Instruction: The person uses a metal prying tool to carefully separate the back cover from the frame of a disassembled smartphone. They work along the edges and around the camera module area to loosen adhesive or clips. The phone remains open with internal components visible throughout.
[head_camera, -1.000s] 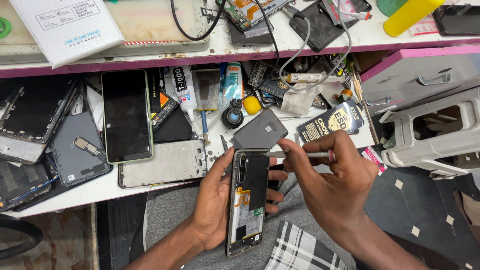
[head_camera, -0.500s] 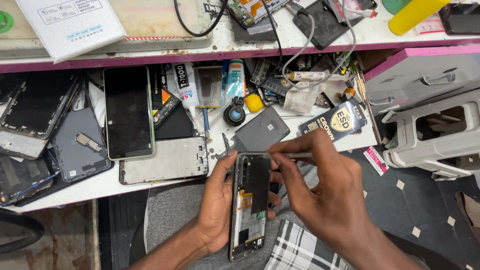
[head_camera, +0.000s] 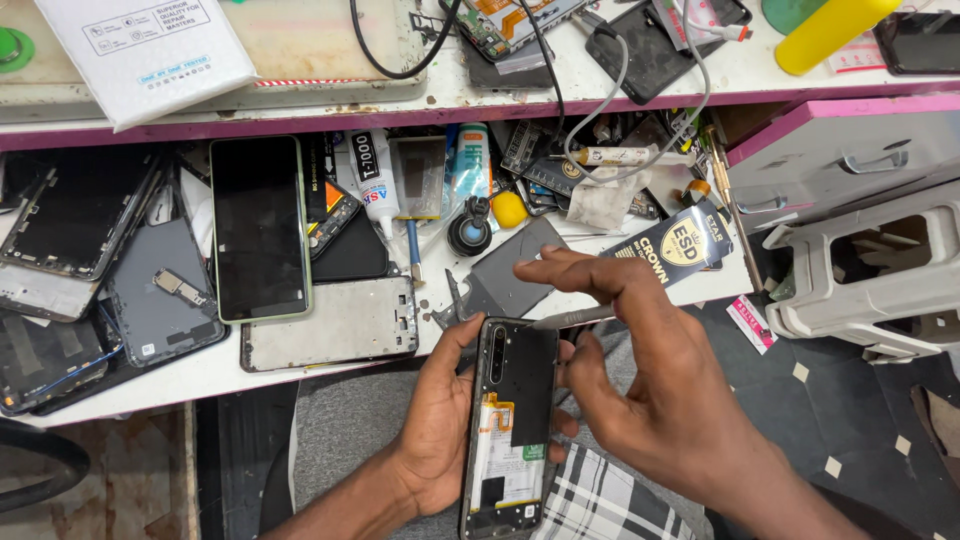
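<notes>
My left hand (head_camera: 440, 420) grips an opened phone (head_camera: 510, 425) from below, its back cover off, showing a black shield, a white battery and a camera strip. My right hand (head_camera: 650, 380) hovers over the phone's top right edge and pinches a thin grey metal tool (head_camera: 572, 319), whose tip points left above the black shield. The phone is held over my lap, just in front of the shelf edge.
A cluttered white shelf (head_camera: 200, 375) carries a dark-screened phone (head_camera: 259, 228), a silver back plate (head_camera: 330, 322), a grey back cover (head_camera: 510, 270), a glue tube (head_camera: 373, 180), tweezers and several dismantled phones. A white plastic stool (head_camera: 870, 270) stands right. Cables hang from the upper bench (head_camera: 400, 100).
My right hand has shifted slightly right and lifted, bringing the tool flatter across the phone's top. The left hand keeps the phone in about the same place.
</notes>
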